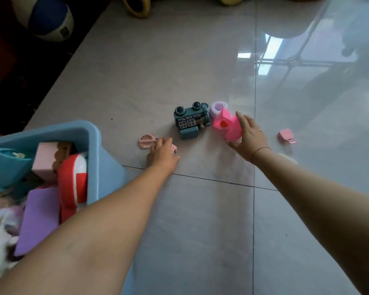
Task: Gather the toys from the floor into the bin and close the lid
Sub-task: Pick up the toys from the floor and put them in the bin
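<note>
A blue bin (95,137) stands at the left, filled with several toys. On the floor tiles, my left hand (161,154) closes on a small pink round toy (146,141) by its handle. My right hand (250,138) grips a bright pink block with a red heart (226,124). A dark teal toy house (189,121) sits between the two hands. Behind the pink block lies a pale purple cylinder (217,107), touching it. A small pink toy piece (287,136) lies to the right of my right hand. No lid is in view.
A blue and white ball (45,18) rests on the dark rug at the top left. Yellow-rimmed wheels (136,6) show at the top edge. Glossy floor tiles stretch to the right and toward me.
</note>
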`<state>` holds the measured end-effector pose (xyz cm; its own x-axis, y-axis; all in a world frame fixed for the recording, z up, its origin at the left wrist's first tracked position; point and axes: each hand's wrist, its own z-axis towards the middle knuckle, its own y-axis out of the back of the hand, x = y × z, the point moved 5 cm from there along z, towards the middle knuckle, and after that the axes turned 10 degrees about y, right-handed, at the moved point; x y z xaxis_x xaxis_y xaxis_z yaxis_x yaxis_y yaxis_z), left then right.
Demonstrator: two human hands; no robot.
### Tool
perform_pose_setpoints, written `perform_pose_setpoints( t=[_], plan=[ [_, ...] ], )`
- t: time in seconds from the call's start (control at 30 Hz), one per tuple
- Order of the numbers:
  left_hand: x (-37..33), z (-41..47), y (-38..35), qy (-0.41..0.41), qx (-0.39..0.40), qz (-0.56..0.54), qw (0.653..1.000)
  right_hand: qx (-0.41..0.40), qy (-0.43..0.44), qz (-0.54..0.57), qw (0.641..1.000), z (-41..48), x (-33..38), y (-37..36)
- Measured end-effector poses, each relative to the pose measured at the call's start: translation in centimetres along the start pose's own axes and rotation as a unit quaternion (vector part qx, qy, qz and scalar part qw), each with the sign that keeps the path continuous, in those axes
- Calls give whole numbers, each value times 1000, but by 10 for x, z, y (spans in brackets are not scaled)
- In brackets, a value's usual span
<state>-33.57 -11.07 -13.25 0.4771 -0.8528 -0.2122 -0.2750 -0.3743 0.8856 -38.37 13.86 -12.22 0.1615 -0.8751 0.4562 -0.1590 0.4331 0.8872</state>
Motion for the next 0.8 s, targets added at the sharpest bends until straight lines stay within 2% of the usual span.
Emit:
perform_pose_setpoints(
  t=[0.1, 0.27, 0.47, 0.57, 0.67, 0.8],
  plan=[
    [0, 1, -1, -13, -29, -40, 999, -33, -18, 43, 998, 4, 2, 0],
    [-2, -9, 8, -15, -24, -85, 996, -26, -29, 57, 998, -5, 10, -7],
    [-22, -54, 60, -87, -40, -138, 986, -31, -39, 137, 989, -40, 30, 7],
    [-13, -104, 104, -142, -66, -189, 970, -31, 7, 184, 982, -64, 77, 28],
    [29, -158, 151, -167, -100, -232, 953, -18, 72, 215, 974, -88, 147, 57],
    [128, -224, 200, -110, -144, -241, 953, 57, 170, 220, 959, -125, 252, 87]
  ],
)
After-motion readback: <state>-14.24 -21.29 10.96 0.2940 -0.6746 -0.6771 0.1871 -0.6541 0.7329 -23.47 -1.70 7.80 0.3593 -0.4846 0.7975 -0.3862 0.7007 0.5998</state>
